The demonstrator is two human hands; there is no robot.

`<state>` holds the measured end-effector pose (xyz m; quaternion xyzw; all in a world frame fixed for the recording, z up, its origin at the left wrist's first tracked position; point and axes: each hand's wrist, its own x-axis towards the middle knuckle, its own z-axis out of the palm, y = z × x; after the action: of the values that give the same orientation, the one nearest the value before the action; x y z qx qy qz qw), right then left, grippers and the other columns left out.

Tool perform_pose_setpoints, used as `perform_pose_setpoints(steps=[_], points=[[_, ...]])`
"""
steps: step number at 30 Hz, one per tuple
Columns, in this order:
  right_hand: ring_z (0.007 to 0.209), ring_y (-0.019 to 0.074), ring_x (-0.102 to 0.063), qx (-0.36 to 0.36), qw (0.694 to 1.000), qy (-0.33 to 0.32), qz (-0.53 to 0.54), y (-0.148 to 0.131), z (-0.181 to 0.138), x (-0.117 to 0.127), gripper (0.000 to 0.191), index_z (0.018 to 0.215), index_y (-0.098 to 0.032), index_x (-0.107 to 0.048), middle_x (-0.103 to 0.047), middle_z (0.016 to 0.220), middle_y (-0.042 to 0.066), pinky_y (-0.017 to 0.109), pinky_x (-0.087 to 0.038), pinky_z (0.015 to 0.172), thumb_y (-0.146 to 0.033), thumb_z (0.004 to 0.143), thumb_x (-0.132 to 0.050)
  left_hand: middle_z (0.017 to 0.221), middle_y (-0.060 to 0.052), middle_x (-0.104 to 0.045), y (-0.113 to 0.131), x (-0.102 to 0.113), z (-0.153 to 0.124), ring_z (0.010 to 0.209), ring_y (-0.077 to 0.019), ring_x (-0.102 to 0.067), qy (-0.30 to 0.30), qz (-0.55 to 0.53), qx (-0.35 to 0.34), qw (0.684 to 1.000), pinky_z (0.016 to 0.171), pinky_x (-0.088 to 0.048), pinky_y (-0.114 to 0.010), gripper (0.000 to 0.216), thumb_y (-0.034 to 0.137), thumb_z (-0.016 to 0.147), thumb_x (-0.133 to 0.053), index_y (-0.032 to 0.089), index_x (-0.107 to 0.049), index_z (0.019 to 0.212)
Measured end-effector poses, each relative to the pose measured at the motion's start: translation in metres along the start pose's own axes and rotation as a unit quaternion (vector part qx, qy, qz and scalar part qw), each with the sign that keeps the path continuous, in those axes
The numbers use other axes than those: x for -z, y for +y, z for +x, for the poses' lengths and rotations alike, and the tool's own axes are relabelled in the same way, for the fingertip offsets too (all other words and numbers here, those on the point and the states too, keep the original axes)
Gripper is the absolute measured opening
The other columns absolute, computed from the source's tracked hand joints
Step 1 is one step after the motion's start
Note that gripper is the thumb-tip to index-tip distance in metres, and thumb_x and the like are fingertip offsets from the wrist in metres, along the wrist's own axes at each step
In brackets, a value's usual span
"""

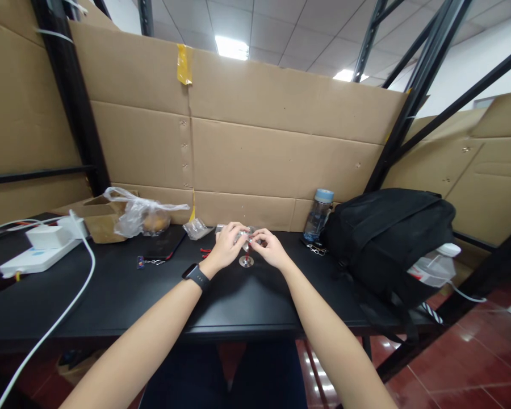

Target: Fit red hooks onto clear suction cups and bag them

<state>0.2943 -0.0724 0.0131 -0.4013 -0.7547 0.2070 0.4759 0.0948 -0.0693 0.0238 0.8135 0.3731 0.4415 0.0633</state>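
Observation:
A small goblet-like piece (246, 261) stands upright on the black desk, with a round shiny foot and a red stem. My left hand (230, 241), wearing a black watch on its wrist, curls its fingers about the upper left of the piece. At the upper right, my right hand (268, 247) is closed in a pinch against it. The fingers hide much of the clear top, so its details do not show. Close to my left hand lie some thin red items (205, 253) and a crumpled clear plastic wrapper (196, 229).
A black backpack (387, 238) and a blue-lidded bottle (318, 216) stand at right, with keys (315, 249) near. At left are a power strip (38, 258) with a white cable, an open cardboard box (104, 224), a plastic bag (140, 216) and a dark flat device (164, 244). Cardboard walls the back.

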Motion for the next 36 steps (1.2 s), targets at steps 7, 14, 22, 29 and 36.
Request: perform_pose_setpoints(steps=[7, 14, 22, 29, 36], points=[[0.084, 0.0158, -0.061, 0.004, 1.000, 0.002, -0.007, -0.004, 0.000, 0.005, 0.019, 0.080, -0.019, -0.072, -0.058, 0.112, 0.007, 0.027, -0.050, 0.068, -0.036, 0.085, -0.066, 0.128, -0.003, -0.061, -0.008, -0.005, -0.006, 0.125, -0.0308, -0.048, -0.089, 0.047, -0.017, 0.995, 0.103, -0.036, -0.049, 0.020, 0.042, 0.086, -0.067, 0.032, -0.074, 0.102], [0.082, 0.0153, -0.060, -0.006, 0.999, 0.029, -0.020, 0.002, 0.003, 0.013, 0.020, 0.079, -0.019, -0.071, -0.059, 0.110, 0.007, 0.027, -0.048, 0.066, -0.038, 0.084, -0.065, 0.127, -0.004, -0.062, -0.011, 0.003, 0.000, 0.122, -0.0278, -0.052, -0.093, 0.031, -0.007, 0.995, 0.102, -0.039, -0.046, 0.029, 0.047, 0.096, -0.054, 0.034, -0.069, 0.117], [0.096, 0.0207, -0.060, -0.027, 0.982, 0.031, -0.184, 0.024, 0.003, 0.024, 0.011, 0.071, -0.019, -0.072, -0.063, 0.099, 0.007, 0.036, -0.046, 0.092, -0.019, 0.080, -0.066, 0.109, -0.006, -0.073, -0.084, 0.046, 0.005, 0.108, -0.0295, -0.063, -0.144, 0.177, 0.089, 0.970, 0.098, -0.044, -0.042, 0.018, 0.025, 0.083, -0.062, 0.028, -0.076, 0.095], [0.094, 0.0206, -0.059, -0.060, 0.970, -0.009, -0.233, 0.043, 0.002, 0.024, 0.011, 0.070, -0.019, -0.073, -0.064, 0.098, 0.008, 0.034, -0.045, 0.091, -0.016, 0.079, -0.068, 0.101, -0.001, -0.077, -0.114, 0.059, 0.000, 0.103, -0.0277, -0.066, -0.240, 0.209, 0.175, 0.932, 0.093, -0.045, -0.038, 0.016, 0.029, 0.069, -0.074, 0.033, -0.077, 0.084], [0.091, 0.0216, -0.061, -0.061, 0.964, -0.019, -0.259, 0.049, 0.003, 0.024, 0.010, 0.078, -0.020, -0.075, -0.067, 0.096, 0.008, 0.034, -0.046, 0.087, -0.022, 0.083, -0.067, 0.097, -0.003, -0.076, -0.114, 0.048, -0.001, 0.099, -0.0276, -0.066, -0.253, 0.225, 0.188, 0.922, 0.093, -0.043, -0.042, 0.009, 0.027, 0.075, -0.068, 0.031, -0.076, 0.076]])
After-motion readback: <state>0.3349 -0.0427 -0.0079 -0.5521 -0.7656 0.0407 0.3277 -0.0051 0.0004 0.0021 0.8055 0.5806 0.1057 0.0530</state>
